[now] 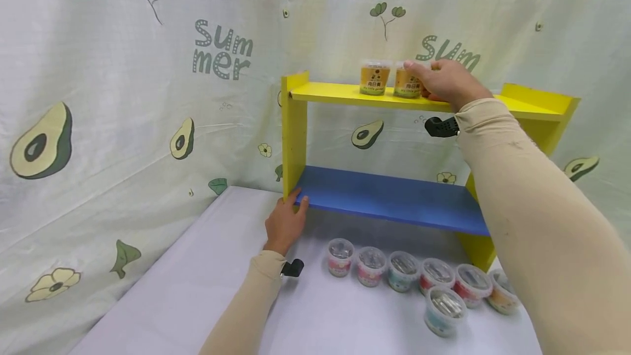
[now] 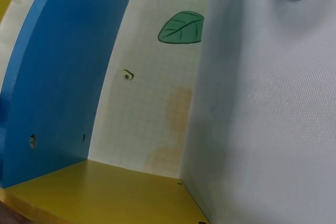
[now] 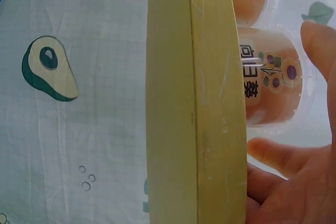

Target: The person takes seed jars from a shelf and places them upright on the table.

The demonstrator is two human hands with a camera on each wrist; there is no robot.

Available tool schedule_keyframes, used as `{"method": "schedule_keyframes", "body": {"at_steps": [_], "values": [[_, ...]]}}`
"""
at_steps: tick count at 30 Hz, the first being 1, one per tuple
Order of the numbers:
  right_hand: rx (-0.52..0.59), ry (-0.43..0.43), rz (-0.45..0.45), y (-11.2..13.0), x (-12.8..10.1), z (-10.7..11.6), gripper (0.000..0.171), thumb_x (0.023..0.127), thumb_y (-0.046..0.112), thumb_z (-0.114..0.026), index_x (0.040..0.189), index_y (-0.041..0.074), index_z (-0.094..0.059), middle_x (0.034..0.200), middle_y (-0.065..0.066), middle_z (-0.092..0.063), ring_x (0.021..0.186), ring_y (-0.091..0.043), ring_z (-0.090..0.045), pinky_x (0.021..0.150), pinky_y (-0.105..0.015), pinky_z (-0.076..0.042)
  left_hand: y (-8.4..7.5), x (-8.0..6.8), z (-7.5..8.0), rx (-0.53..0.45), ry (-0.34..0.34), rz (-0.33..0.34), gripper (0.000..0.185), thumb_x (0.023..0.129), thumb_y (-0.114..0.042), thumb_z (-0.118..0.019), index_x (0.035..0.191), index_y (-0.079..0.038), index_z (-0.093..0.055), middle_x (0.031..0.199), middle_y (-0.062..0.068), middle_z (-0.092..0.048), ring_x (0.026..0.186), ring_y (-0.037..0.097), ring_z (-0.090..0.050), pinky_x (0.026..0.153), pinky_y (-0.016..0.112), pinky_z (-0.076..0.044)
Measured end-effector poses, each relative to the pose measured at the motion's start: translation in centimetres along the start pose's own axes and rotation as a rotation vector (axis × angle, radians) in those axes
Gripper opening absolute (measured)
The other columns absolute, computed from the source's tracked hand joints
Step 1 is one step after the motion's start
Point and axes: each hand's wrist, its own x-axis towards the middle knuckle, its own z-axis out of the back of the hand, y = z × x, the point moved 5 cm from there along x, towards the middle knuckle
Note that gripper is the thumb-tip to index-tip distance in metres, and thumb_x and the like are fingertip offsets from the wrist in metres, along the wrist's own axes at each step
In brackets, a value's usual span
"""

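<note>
My right hand (image 1: 451,82) is at the yellow top board, its thumb and fingers spread around a clear plastic cup (image 1: 407,84) with an orange label. In the right wrist view, a gap shows between the index finger (image 3: 281,156) and this cup (image 3: 273,85); the thumb is near its lid. A matching cup (image 1: 374,78) stands to its left. My left hand (image 1: 286,226) grips the lower left corner of the yellow and blue shelf unit (image 1: 294,141), where side panel (image 2: 105,192) and blue board (image 2: 63,77) meet; most of this hand is hidden in the left wrist view.
Below the shelf, several lidded cups with pink, teal, red and orange labels stand in a row on the white table (image 1: 197,284). One teal cup (image 1: 445,310) stands in front of them. A patterned cloth (image 1: 148,70) hangs close behind the shelf.
</note>
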Motion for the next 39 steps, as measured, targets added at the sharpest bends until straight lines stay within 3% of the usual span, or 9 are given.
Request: {"method": "schedule_keyframes", "body": {"at_steps": [7, 15, 23, 30, 35, 39], "values": [[0.010, -0.010, -0.003, -0.2, 0.2, 0.0, 0.088, 0.086, 0.081, -0.040, 0.132, 0.007, -0.051, 0.111, -0.011, -0.046, 0.099, -0.026, -0.045, 0.085, -0.038, -0.040, 0.1, 0.1, -0.1, -0.010, 0.002, 0.000, 0.059, 0.100, -0.064, -0.039, 0.147, -0.030, -0.053, 0.125, 0.017, -0.061, 0.105, 0.038, -0.064, 0.080, 0.057, -0.049], [0.016, -0.016, 0.002, -0.7, -0.1, 0.3, 0.092, 0.089, 0.078, -0.039, 0.147, 0.007, -0.045, 0.127, -0.012, -0.047, 0.108, -0.027, -0.045, 0.090, -0.036, -0.043, 0.0, 0.2, -0.6, 0.004, 0.004, -0.007, 0.060, 0.100, -0.065, -0.038, 0.147, -0.030, -0.053, 0.121, 0.017, -0.062, 0.100, 0.037, -0.065, 0.076, 0.055, -0.050], [0.095, -0.013, -0.002, -0.7, -0.5, 0.2, 0.105, 0.087, 0.078, -0.043, 0.159, 0.006, -0.021, 0.150, -0.016, -0.038, 0.123, -0.029, -0.046, 0.107, -0.041, -0.040, 0.1, 0.1, -0.2, 0.013, -0.010, -0.005, 0.059, 0.100, -0.064, -0.038, 0.147, -0.030, -0.053, 0.119, 0.017, -0.062, 0.099, 0.036, -0.065, 0.075, 0.053, -0.050], [0.174, -0.050, -0.004, -1.0, -1.0, 0.2, 0.103, 0.085, 0.076, -0.051, 0.155, 0.004, -0.029, 0.137, -0.010, -0.044, 0.115, -0.025, -0.050, 0.103, -0.039, -0.042, 0.1, 0.0, -0.2, 0.018, -0.003, 0.003, 0.059, 0.100, -0.064, -0.039, 0.147, -0.030, -0.052, 0.122, 0.017, -0.061, 0.102, 0.036, -0.065, 0.078, 0.053, -0.050], [0.205, -0.078, 0.009, -1.1, -1.2, 0.2, 0.102, 0.086, 0.074, -0.053, 0.155, 0.003, -0.029, 0.143, -0.013, -0.041, 0.116, -0.023, -0.050, 0.106, -0.038, -0.041, 0.2, 0.0, -0.3, 0.022, -0.003, 0.005, 0.059, 0.100, -0.064, -0.039, 0.147, -0.031, -0.052, 0.121, 0.017, -0.061, 0.100, 0.035, -0.065, 0.077, 0.053, -0.050], [0.204, -0.103, 0.003, -1.2, -1.3, 0.4, 0.102, 0.085, 0.076, -0.050, 0.155, 0.004, -0.029, 0.145, -0.015, -0.039, 0.110, -0.022, -0.052, 0.100, -0.033, -0.044, 0.1, 0.0, -0.3, 0.018, -0.003, 0.005, 0.060, 0.100, -0.064, -0.039, 0.147, -0.031, -0.052, 0.120, 0.017, -0.061, 0.100, 0.035, -0.065, 0.077, 0.053, -0.050]]}}
